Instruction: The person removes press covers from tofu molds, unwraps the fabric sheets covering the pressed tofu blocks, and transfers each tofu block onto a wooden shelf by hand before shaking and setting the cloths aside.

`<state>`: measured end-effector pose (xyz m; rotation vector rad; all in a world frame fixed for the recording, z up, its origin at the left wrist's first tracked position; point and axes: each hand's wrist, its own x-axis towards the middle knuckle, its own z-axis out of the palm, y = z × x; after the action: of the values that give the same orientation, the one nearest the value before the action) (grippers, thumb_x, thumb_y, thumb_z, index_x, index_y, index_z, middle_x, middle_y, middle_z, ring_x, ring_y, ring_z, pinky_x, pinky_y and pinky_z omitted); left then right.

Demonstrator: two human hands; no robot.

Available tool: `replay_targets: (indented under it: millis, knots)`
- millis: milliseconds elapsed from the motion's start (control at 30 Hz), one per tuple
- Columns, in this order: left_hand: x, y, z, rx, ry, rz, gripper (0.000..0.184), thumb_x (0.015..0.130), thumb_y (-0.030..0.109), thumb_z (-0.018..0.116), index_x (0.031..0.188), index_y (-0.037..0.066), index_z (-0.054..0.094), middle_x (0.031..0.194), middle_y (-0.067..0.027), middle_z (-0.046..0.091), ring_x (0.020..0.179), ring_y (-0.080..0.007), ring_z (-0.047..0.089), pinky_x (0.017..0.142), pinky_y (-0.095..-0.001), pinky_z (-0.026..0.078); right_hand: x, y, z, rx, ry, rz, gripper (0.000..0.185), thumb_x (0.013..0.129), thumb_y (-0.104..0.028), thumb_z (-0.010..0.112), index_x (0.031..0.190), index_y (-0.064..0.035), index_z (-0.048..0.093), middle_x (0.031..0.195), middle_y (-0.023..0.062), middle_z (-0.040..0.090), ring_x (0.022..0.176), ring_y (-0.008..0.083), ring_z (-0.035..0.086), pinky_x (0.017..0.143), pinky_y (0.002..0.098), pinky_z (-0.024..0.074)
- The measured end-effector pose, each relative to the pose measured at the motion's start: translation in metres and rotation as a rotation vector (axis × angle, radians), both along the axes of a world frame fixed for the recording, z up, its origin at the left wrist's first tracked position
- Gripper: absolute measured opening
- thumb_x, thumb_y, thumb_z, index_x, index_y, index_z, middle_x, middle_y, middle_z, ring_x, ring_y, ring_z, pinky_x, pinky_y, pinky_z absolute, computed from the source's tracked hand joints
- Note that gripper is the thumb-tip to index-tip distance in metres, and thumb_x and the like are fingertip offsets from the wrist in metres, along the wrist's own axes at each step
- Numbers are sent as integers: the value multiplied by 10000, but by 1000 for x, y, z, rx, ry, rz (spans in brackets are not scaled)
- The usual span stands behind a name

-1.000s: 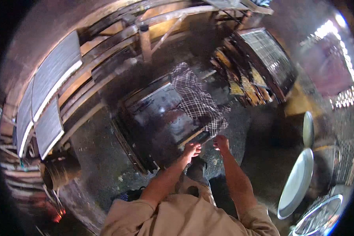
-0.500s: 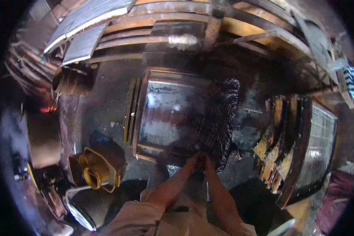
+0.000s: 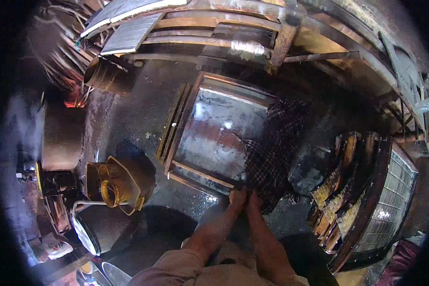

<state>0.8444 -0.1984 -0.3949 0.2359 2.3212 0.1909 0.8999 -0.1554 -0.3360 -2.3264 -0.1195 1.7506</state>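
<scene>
A dark plaid cloth (image 3: 274, 157) lies over the right part of a wooden-framed panel with a pale, wet-looking surface (image 3: 214, 128). The cloth hangs past the panel's right side. At the near edge of the panel, my left hand (image 3: 237, 196) and my right hand (image 3: 254, 200) are close together, fingers curled. Both seem to grip the near corner of the plaid cloth, though the fingertips are small and partly hidden. My left hand is nearest the wooden rim (image 3: 202, 174); my right hand is against the cloth.
Yellow containers (image 3: 113, 188) and a large round vessel (image 3: 100, 233) stand at left. A rusty drum (image 3: 107, 76) is near glowing embers (image 3: 75, 101). Stacked frames (image 3: 386, 205) lean at right. A wooden rack (image 3: 214, 40) spans the back.
My view has turned, so the room appears tilted. Both hands stay together at the cloth's near corner. The cloth sits slightly farther right, showing more of the panel's near rim.
</scene>
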Motion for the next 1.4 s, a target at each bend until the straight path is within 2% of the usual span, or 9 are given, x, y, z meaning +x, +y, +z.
replay_targets:
  millis: [67,300,500,733,933,1033,1233,1333,1400]
  knots:
    - [-2,-10,-17,136,-41,-257,486,788,463,511,913,3,606,942,-199,602,875,-381,588,741,-459,476,3,7,4,-73,-165,396,622,805,-370,578,1190,98,437,1129,199,516,1003,306,514,843,413,426]
    - [5,-17,52,312,277,-184,463,809,453,519,849,3,620,745,-205,611,676,-326,617,626,-468,492,23,-30,-18,193,54,135,553,813,-361,580,1136,78,480,1097,183,526,936,290,539,756,372,452]
    - [-25,-29,125,-4,-365,-8,398,883,344,481,873,-36,598,722,-151,578,645,-241,549,574,-416,439,32,-71,-30,45,-84,256,524,793,-427,599,1053,23,528,1008,137,550,842,286,561,660,385,467]
    - [21,-32,98,533,-753,-212,305,886,302,491,880,12,584,735,-107,527,684,-211,537,603,-390,437,114,-99,-23,381,168,561,412,801,-416,586,988,-49,563,891,73,590,769,249,577,611,371,458]
    - [113,-16,279,1346,-1394,5,236,910,185,481,1107,56,484,1175,-79,421,1027,-185,464,845,-323,409,155,-69,78,583,191,453,353,818,-342,553,1014,-48,556,896,68,595,784,231,577,643,351,461]
    - [82,5,417,1421,-1645,-603,306,890,264,524,1084,30,489,1036,-85,512,911,-165,519,799,-326,424,158,-48,127,683,198,406,327,827,-305,537,1027,-48,552,898,65,598,792,221,577,659,341,462]
    - [54,-12,678,1992,-1373,-1245,174,841,172,581,814,15,509,678,-49,488,597,-118,462,502,-303,356,163,6,215,926,235,317,282,844,-232,504,1053,-47,545,903,60,603,807,202,578,691,321,465]
    - [75,9,736,2780,-349,-1017,155,763,179,609,757,41,540,635,-87,508,572,-208,509,525,-349,398,178,32,263,1055,257,287,266,853,-195,487,1066,-46,541,906,58,605,814,193,578,707,311,467]
    - [72,4,750,2559,-665,-862,155,782,171,598,851,41,550,732,-78,535,623,-182,522,559,-313,426,193,47,301,1133,271,266,257,858,-171,477,1075,-46,538,907,56,607,819,187,578,718,305,468]
